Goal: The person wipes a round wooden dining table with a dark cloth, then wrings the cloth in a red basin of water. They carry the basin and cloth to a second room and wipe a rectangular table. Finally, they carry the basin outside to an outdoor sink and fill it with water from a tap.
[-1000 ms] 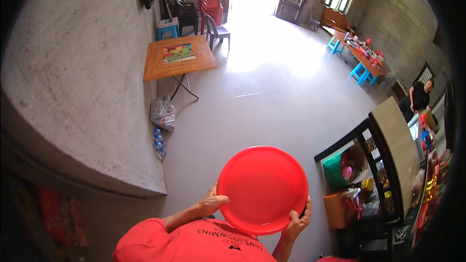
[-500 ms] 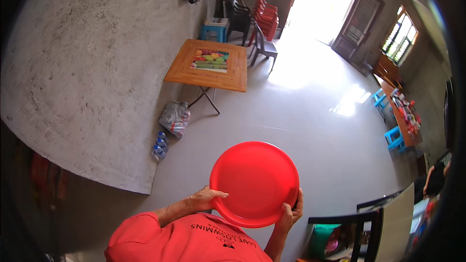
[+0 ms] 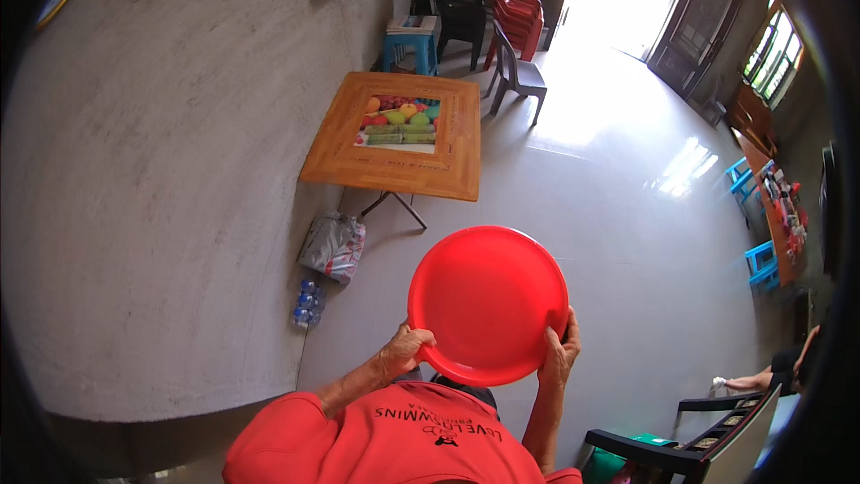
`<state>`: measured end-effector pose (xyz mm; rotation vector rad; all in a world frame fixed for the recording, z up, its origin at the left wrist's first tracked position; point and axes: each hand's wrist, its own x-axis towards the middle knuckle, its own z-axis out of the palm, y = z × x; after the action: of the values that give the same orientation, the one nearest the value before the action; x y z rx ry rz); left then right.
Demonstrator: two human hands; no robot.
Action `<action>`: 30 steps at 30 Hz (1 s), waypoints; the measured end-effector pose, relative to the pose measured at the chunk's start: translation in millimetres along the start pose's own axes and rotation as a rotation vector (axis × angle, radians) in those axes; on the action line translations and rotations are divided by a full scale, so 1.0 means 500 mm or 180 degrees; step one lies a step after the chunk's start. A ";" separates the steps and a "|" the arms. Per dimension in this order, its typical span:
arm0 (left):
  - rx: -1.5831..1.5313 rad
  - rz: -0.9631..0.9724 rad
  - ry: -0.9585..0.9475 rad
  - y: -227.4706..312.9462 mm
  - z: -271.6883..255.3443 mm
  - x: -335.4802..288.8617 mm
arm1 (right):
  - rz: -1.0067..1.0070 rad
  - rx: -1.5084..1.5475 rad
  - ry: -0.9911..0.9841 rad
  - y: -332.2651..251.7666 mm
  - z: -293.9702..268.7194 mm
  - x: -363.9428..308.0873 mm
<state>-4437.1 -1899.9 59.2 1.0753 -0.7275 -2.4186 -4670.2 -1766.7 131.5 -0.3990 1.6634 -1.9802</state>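
While the left hand [image 3: 405, 350] and right hand [image 3: 560, 354] hold a red basin [image 3: 488, 305], fingers [image 3: 554, 341] clasp its rim.

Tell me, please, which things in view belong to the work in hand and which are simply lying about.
In hand:
round red basin, its rim gripped by the left hand and right hand

Lying about:
wooden table
grey plastic bag
blue-capped bottles
stacked red chairs
grey chair

Red chairs [image 3: 518, 9] stacked; grey bag [image 3: 334, 246] near bottles [image 3: 309, 304].
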 end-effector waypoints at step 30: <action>-0.0794 0.0391 0.0652 0.430 -0.129 0.802 | 0.2981 0.1807 0.0069 0.237 0.390 0.769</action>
<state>-4608.8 -2304.8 -73.5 1.1193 -0.3998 -2.1857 -4858.7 -2155.1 16.1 0.5260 0.9234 -1.5792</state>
